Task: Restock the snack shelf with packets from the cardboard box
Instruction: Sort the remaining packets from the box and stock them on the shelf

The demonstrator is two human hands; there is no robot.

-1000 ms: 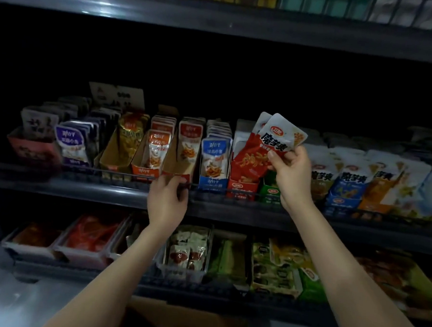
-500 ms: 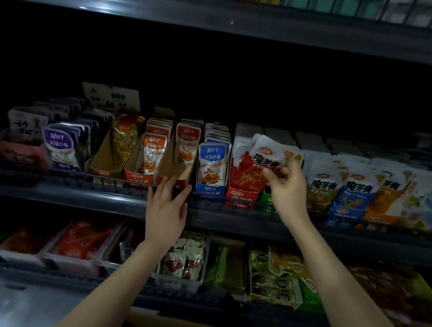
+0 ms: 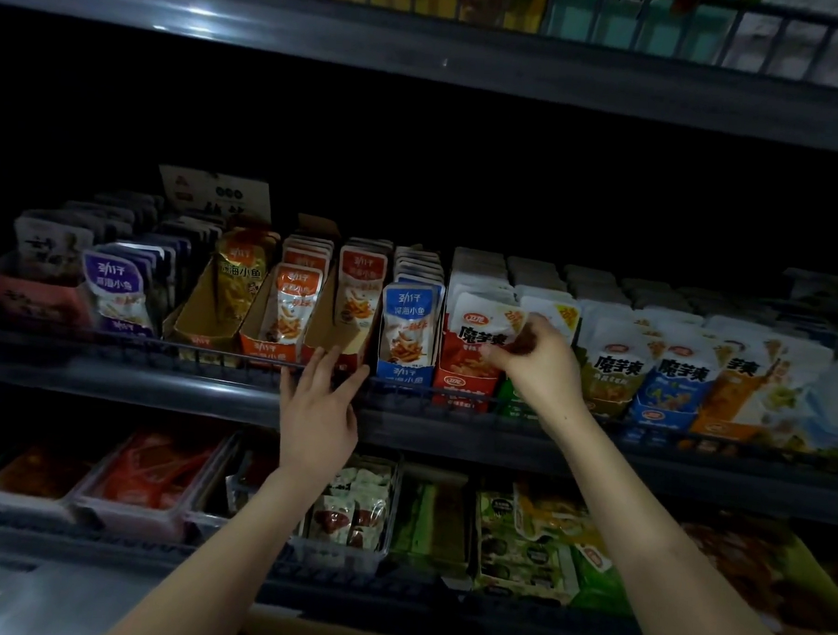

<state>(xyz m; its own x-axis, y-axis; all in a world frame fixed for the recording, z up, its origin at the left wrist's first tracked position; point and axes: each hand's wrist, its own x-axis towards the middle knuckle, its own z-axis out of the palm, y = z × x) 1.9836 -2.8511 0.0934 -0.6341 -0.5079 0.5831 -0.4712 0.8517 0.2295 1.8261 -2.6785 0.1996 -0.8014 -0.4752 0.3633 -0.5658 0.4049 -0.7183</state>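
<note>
Right hand [image 3: 540,372] grips packet [image 3: 475,331] — seemingly upright.

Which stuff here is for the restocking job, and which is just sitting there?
For the job: right hand, red-and-white packet it pinches, red display box, left hand by the shelf rail.
Just sitting: blue fish packets, trays on the lower shelf.

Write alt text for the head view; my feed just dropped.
The right hand pinches a red-and-white packet at the front of its row on the dim middle shelf. The left hand, fingers straight, rests against the shelf's front rail by the orange cartons. More snack trays sit below.
</note>
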